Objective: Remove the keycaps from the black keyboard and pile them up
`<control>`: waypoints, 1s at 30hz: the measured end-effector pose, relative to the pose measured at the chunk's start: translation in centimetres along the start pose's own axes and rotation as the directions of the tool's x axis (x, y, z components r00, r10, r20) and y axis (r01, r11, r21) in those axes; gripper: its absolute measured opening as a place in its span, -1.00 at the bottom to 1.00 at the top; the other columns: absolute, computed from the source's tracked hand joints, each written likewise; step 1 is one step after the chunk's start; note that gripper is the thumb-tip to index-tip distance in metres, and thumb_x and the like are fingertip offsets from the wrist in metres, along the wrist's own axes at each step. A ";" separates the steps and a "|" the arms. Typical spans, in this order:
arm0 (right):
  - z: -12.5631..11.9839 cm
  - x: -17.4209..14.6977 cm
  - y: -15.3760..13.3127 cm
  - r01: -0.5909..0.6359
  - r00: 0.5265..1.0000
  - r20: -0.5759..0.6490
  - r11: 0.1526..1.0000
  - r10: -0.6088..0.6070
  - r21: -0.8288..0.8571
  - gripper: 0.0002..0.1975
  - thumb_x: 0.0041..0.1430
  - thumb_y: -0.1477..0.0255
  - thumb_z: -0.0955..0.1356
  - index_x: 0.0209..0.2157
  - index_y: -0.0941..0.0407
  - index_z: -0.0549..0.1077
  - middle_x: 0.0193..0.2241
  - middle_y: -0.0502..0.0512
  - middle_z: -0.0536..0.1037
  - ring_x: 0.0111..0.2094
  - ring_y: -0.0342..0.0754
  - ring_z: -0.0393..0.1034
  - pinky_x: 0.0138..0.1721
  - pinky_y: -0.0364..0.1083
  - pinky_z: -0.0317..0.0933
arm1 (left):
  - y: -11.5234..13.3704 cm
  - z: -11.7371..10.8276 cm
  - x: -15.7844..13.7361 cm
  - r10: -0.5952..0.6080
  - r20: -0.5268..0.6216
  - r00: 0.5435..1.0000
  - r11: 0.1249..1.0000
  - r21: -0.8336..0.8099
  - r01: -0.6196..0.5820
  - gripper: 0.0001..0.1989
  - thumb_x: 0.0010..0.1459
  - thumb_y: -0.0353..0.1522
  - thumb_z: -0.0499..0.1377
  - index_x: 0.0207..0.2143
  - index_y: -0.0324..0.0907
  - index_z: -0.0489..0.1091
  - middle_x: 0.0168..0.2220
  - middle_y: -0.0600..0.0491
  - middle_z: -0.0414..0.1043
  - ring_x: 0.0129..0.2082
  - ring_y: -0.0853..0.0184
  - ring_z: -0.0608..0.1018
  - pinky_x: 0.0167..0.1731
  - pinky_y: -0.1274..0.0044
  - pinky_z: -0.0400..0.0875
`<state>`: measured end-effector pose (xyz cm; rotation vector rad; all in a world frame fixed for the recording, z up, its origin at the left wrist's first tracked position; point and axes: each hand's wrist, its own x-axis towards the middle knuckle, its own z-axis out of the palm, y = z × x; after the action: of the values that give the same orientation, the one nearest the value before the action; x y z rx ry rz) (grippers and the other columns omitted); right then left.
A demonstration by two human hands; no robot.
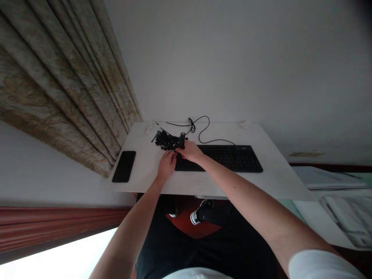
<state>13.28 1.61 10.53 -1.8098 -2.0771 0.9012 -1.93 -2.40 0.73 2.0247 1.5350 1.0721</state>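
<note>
A black keyboard [232, 158] lies across the white table, its cable running off the back edge. My right hand [190, 151] is over its left part, closed around a small dark-handled tool [182, 138] that looks like a keycap puller, handle pointing up. Its lower end is mostly hidden by my fingers. My left hand [167, 163] is at the keyboard's left end, fingertips gathered against that edge just under the tool. Beyond both hands is a loose pile of black keycaps [165, 140].
A black phone [124, 166] lies at the table's left side. Beside the pile is a thin blue item [155, 136]. The cable [192, 126] is looped near the wall. A patterned curtain [72, 69] hangs at left; papers [345, 217] are stacked at right.
</note>
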 end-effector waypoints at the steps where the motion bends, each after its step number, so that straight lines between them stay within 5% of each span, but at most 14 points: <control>1: 0.1 0.0 0.0 0.002 1.000 -0.004 1.000 -0.002 -0.004 -0.76 0.29 0.30 0.40 -0.27 0.22 0.56 -0.40 0.26 0.64 -0.36 0.04 0.59 -0.26 -0.09 0.40 | 0.0 0.0 0.0 -0.002 -0.001 1.000 1.000 0.000 0.002 -0.83 0.32 -0.47 0.07 -0.21 -0.15 0.46 -0.17 -0.04 0.46 -0.10 0.24 0.53 -0.01 0.39 0.45; 30: 1.1 -1.3 0.4 0.254 0.963 -0.019 0.934 -0.268 -0.251 -0.70 0.39 0.30 0.29 -0.18 0.21 0.58 -0.23 0.30 0.66 -0.16 0.11 0.57 -0.18 -0.10 0.30 | 0.1 0.3 0.4 0.041 0.102 0.994 0.995 0.090 -0.050 -0.81 0.24 -0.42 0.23 -0.09 -0.14 0.53 -0.08 -0.07 0.52 -0.03 0.17 0.54 0.05 0.32 0.44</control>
<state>13.25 0.08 9.75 -1.5887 -2.4111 0.5387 -1.58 -2.05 0.71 2.1506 1.5200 0.9162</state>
